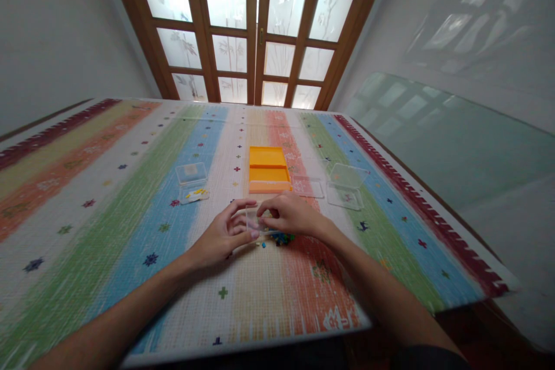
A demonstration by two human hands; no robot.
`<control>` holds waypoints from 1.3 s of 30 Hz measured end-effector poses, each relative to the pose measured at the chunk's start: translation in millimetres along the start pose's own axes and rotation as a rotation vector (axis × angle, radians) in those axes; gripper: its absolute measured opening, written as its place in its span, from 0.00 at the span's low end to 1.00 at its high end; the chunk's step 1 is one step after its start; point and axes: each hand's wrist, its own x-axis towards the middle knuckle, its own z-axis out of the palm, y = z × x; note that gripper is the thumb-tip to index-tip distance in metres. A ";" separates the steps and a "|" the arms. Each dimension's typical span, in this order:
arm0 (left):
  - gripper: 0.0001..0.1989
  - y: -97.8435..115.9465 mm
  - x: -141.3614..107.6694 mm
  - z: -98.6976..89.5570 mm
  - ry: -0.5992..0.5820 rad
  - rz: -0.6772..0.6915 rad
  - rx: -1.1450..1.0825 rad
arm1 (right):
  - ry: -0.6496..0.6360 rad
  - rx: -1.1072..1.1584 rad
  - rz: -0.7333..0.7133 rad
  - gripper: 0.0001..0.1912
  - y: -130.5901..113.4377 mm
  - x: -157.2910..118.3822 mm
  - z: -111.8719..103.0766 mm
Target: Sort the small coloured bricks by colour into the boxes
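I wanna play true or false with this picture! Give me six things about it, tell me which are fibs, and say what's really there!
1. The left hand holds a small clear box. True.
2. Tiny blue and green pieces lie on the tablecloth near the right hand. True.
3. The left hand and the right hand are far apart. False: they are close together, at the small clear box.
4. The orange case lies farther from the person than the small clear box. True.
5. The orange case is shut. False: it lies open.
6. The tablecloth is plain white. False: it has coloured stripes.
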 end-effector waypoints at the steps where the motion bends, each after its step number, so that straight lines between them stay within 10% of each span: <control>1: 0.33 0.1 0.1 0.1 -0.001 0.000 0.002 | 0.021 0.008 0.001 0.09 1.3 0.1 1.3; 15: 0.33 -2.9 3.2 -4.6 0.062 0.042 0.054 | 0.133 0.173 -0.022 0.15 10.2 -5.0 -11.9; 21: 0.31 2.2 5.7 -8.6 0.215 0.123 0.116 | -0.076 0.382 -0.123 0.14 11.4 -14.2 -20.1; 39: 0.27 2.9 9.4 -16.0 0.310 0.212 0.138 | -0.231 -0.082 -0.133 0.12 3.4 -6.1 11.6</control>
